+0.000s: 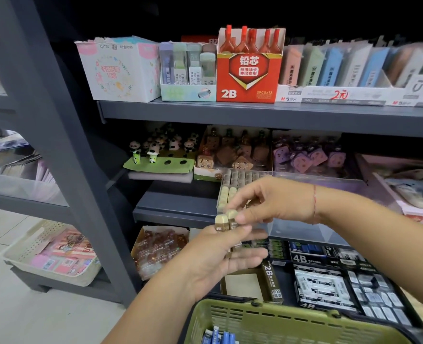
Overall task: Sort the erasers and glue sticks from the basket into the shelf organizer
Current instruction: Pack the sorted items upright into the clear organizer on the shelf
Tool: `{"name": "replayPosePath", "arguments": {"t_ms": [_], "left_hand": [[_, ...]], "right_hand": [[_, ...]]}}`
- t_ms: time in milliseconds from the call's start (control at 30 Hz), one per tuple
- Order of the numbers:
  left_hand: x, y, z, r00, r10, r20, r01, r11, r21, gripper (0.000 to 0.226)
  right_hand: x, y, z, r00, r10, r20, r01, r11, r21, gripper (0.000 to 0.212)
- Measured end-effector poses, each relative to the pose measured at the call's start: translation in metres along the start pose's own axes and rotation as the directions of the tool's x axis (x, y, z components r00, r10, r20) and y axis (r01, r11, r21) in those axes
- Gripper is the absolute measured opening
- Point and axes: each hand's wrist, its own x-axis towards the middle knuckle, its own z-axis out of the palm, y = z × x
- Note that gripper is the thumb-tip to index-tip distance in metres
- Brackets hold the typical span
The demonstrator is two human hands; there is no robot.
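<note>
The green basket (255, 316) sits lowest, blue-wrapped items (217, 336) in its corner (too blurred to name). Above it the left hand (215, 256) grips a small bunch of brown-sleeved erasers (221, 223), and the right hand (265, 202) pinches the top of one. Just behind, the clear shelf organizer (304, 232) holds eraser rows (235, 180).

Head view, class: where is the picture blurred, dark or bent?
Head view: the left hand and right hand are blurred; the red 2B box is sharp; above it the frame falls black; the grey upright leans from lens distortion.
</note>
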Motion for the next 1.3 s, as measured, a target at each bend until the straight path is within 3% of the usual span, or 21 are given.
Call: {"name": "replayPosePath", "arguments": {"t_ms": [100, 167, 233, 300, 433, 567, 700, 867, 1000, 1167, 1300], "left_hand": [[0.0, -0.001, 0.0, 1.0, -0.027, -0.01, 0.027, 0.998, 0.064, 0.026], [0.002, -0.002, -0.004, 0.992, -0.043, -0.116, 0.053, 0.995, 0.09, 0.028], [0.008, -0.005, -0.012, 0.966, -0.048, -0.253, 0.07, 0.994, 0.079, 0.029], [0.012, -0.006, -0.016, 0.942, -0.035, -0.334, 0.049, 0.998, 0.036, 0.03], [0.015, -0.003, -0.014, 0.939, -0.042, -0.342, 0.029, 0.999, -0.043, 0.02], [0.016, -0.005, -0.01, 0.956, -0.064, -0.286, 0.032, 0.993, -0.113, 0.018], [0.015, -0.007, -0.012, 0.963, -0.013, -0.27, 0.008, 1.0, -0.017, 0.023], [0.015, -0.01, -0.013, 0.958, 0.045, -0.283, -0.021, 0.996, 0.085, 0.022], [0.015, -0.01, -0.011, 0.965, 0.084, -0.248, -0.072, 0.996, 0.054, 0.026], [0.019, -0.012, -0.013, 0.958, 0.076, -0.275, -0.083, 0.997, -0.011, 0.032], [0.018, -0.012, -0.014, 0.957, 0.115, -0.268, -0.096, 0.992, 0.082, 0.024]], "right_hand": [[-0.002, 0.005, -0.009, 0.993, 0.009, -0.121, 0.0, 0.997, 0.081, 0.01], [-0.004, 0.008, -0.025, 0.957, 0.051, -0.284, -0.02, 0.994, 0.11, 0.007], [-0.005, 0.016, -0.041, 0.896, 0.082, -0.437, -0.064, 0.996, 0.056, 0.009], [-0.002, 0.027, -0.047, 0.869, 0.083, -0.488, -0.124, 0.991, -0.051, 0.01], [0.01, 0.045, -0.029, 0.883, -0.008, -0.47, -0.145, 0.947, -0.288, 0.008], [0.023, 0.06, -0.006, 0.853, -0.077, -0.517, -0.143, 0.917, -0.372, 0.008], [0.027, 0.061, 0.002, 0.841, -0.083, -0.535, -0.23, 0.84, -0.491, 0.006], [0.027, 0.055, 0.0, 0.873, -0.05, -0.486, -0.255, 0.802, -0.54, 0.01], [0.023, 0.052, -0.001, 0.896, -0.059, -0.439, -0.227, 0.79, -0.57, 0.01], [0.017, 0.047, 0.001, 0.923, -0.048, -0.383, -0.235, 0.716, -0.657, 0.025], [0.015, 0.048, 0.001, 0.921, -0.061, -0.384, -0.243, 0.682, -0.69, 0.031]]}}
